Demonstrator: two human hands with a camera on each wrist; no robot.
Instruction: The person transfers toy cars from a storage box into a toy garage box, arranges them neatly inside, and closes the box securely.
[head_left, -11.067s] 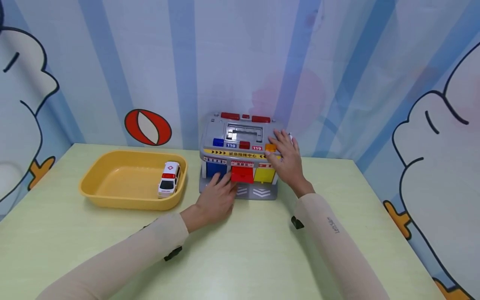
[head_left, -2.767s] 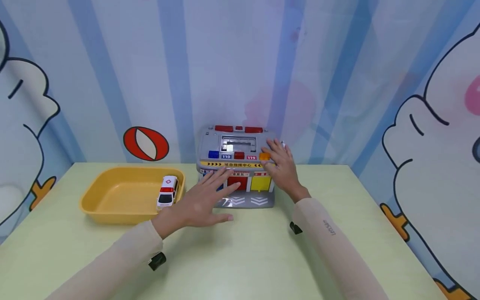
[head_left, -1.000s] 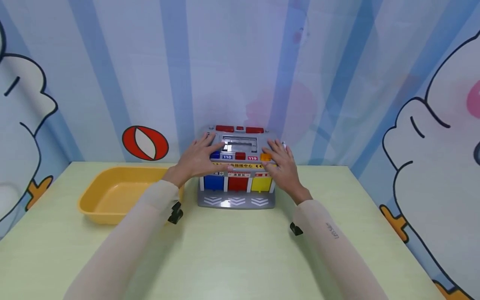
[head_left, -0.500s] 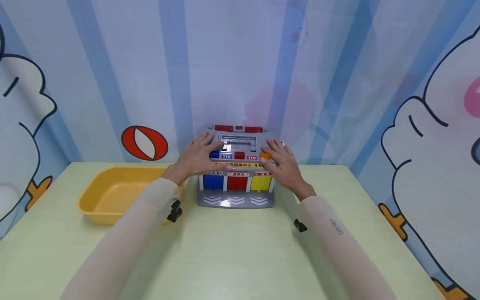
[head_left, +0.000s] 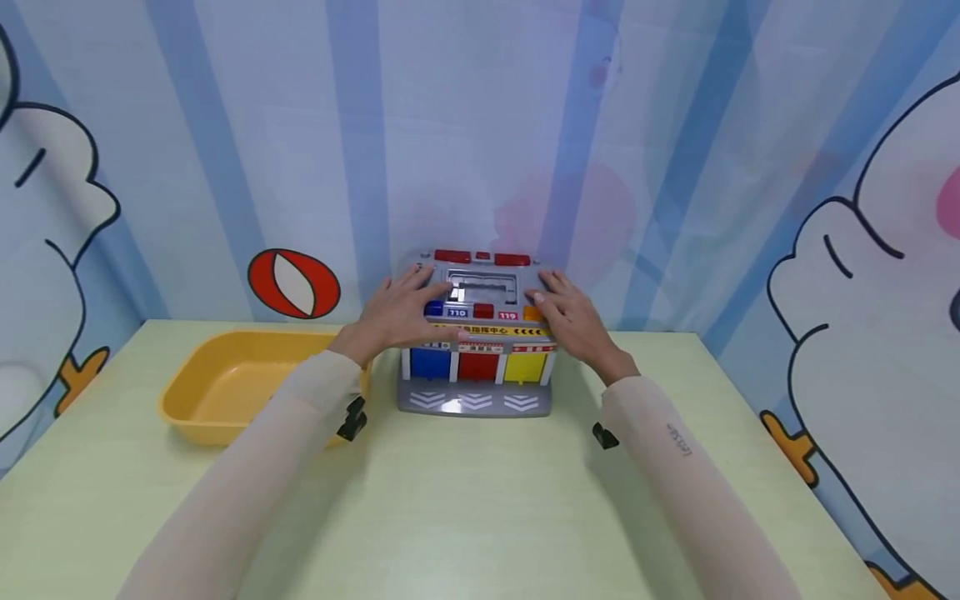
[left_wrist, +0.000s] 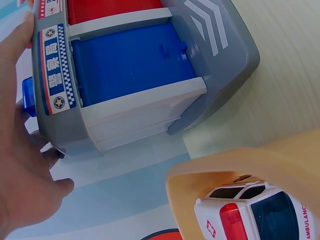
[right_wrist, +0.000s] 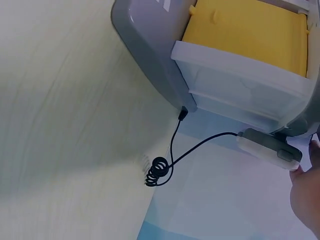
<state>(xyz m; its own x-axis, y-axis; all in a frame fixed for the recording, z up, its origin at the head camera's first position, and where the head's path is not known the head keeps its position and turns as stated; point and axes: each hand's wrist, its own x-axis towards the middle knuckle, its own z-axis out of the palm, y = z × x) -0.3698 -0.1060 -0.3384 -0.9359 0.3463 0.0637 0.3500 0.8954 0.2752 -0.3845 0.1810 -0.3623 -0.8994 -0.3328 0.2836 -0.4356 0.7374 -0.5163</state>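
A grey toy rescue-station garage (head_left: 474, 398) stands at the back of the table, with blue (head_left: 430, 364), red (head_left: 477, 367) and yellow (head_left: 525, 367) doors all down. My left hand (head_left: 401, 310) rests on the roof's left end, fingers spread beside the blue button (head_left: 433, 308). On the right end of the roof lies my right hand (head_left: 576, 321), its thumb near the orange button (head_left: 533, 313). In the right wrist view, a small grey-and-white handset (right_wrist: 269, 150) with a coiled black cord (right_wrist: 159, 171) hangs at the garage's side, close to that hand's fingers.
A yellow tray (head_left: 187, 417) sits left of the garage, partly behind my left forearm. The left wrist view shows a white toy ambulance (left_wrist: 250, 215) in it. Behind the table (head_left: 480, 517) hangs a printed curtain (head_left: 465, 125).
The red door, raised earliest, is down now. My left hand has gone from the doors up onto the roof's left end. Just now my right hand has shifted slightly on the roof.
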